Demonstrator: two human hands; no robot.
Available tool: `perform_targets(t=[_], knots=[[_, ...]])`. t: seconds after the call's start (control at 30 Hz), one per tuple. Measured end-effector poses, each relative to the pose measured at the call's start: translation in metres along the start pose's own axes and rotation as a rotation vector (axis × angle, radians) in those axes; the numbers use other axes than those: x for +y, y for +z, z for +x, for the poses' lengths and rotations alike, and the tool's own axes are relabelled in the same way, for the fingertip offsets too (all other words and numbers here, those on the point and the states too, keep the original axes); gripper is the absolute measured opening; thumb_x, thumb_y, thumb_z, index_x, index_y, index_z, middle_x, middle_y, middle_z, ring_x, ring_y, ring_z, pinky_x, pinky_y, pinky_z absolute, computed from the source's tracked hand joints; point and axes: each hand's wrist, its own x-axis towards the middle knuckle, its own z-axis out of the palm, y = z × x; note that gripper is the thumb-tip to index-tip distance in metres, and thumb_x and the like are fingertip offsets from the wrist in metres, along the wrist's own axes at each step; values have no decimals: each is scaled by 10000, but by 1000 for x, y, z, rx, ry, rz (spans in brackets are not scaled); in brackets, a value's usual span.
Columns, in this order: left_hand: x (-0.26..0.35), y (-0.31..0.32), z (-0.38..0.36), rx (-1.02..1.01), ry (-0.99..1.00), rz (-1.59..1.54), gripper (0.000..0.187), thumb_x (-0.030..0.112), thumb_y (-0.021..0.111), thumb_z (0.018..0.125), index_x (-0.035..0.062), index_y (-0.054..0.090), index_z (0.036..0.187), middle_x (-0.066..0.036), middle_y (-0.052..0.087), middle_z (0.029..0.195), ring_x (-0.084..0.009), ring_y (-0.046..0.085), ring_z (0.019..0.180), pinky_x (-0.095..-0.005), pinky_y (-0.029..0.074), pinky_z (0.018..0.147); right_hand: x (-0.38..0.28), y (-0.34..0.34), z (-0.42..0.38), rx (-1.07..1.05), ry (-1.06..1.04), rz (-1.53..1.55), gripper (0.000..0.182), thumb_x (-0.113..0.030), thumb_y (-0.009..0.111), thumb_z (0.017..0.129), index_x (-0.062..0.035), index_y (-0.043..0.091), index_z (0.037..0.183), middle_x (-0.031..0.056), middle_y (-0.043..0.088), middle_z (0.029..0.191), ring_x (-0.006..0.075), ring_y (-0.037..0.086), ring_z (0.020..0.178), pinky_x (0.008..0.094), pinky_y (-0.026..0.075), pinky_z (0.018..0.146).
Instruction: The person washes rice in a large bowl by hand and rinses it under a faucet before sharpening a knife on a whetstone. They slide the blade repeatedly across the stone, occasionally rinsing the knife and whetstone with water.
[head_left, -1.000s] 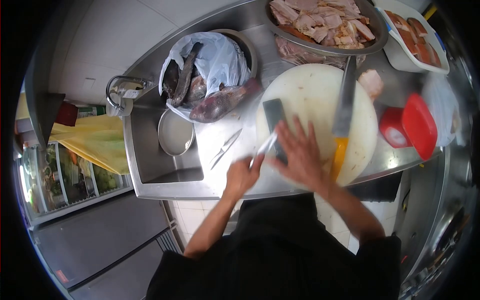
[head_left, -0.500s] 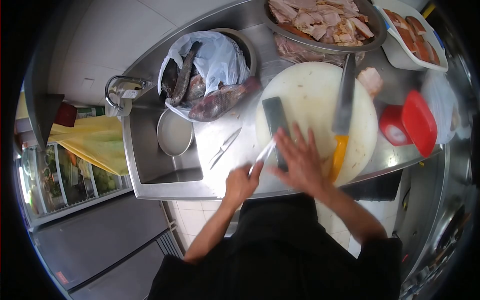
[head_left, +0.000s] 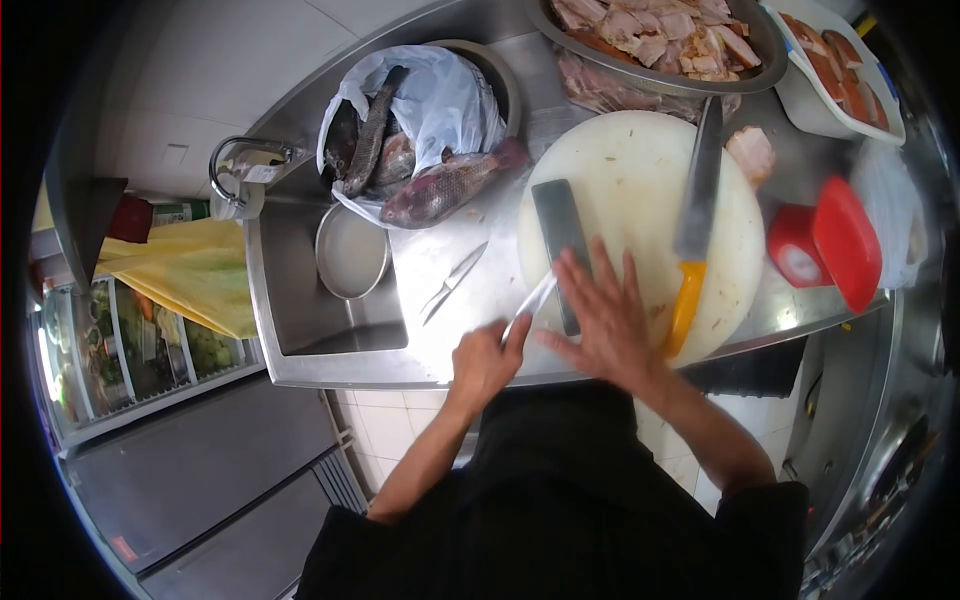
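My left hand (head_left: 483, 365) is closed around the handle of a small knife (head_left: 538, 297), whose blade points up and right onto a dark grey sharpening stone (head_left: 559, 222). Fingers spread, my right hand (head_left: 613, 337) lies flat above the lower part of the stone, fingertips right at the blade's tip. The stone rests along the left side of a round white cutting board (head_left: 630, 165). To the right of my right hand, a large knife (head_left: 698, 205) with a yellow handle lies on the board. Part of the stone is hidden beneath my fingers.
A second small knife (head_left: 455, 280) lies on the steel counter, beside the sink (head_left: 300, 325). Behind it, a bowl (head_left: 505, 85) holds fish (head_left: 440, 192) in a plastic bag. Meat pieces fill a metal basin (head_left: 765, 75) at the back. A red scale (head_left: 797, 245) stands right of the board.
The view has tilted slightly, so the counter items sit a little higher. Both hands and the small knife keep nearly the same place at the stone.
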Motion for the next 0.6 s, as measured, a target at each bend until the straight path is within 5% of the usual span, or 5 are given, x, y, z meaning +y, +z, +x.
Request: perform_targets(t=[0.27,0.47,0.6], knots=[[55,-24,110,127,52,75,548,522,495,948,33,732,876,-279,680,810,-467,667,863,-508,526,776,48,0,95,125,59,-182,855,-642,490,914,47,459,1418,177,471,1483,416,258,1461,599,131,1183],[6,-1,14,-32,-12,99,577,570,504,952,46,726,856,-256,669,744,-459,667,795,-515,520,736,1,-1,4,11,8,-16,865,-646,516,901,35,458,1431,176,456,1497,413,265,1461,596,145,1181],[17,-7,40,9,-22,91,601,582,503,949,36,716,819,-243,668,736,-450,671,792,-508,523,731,9,-1,25,53,19,-45,843,-625,526,909,38,463,1426,179,457,1495,416,254,1465,597,139,1182]])
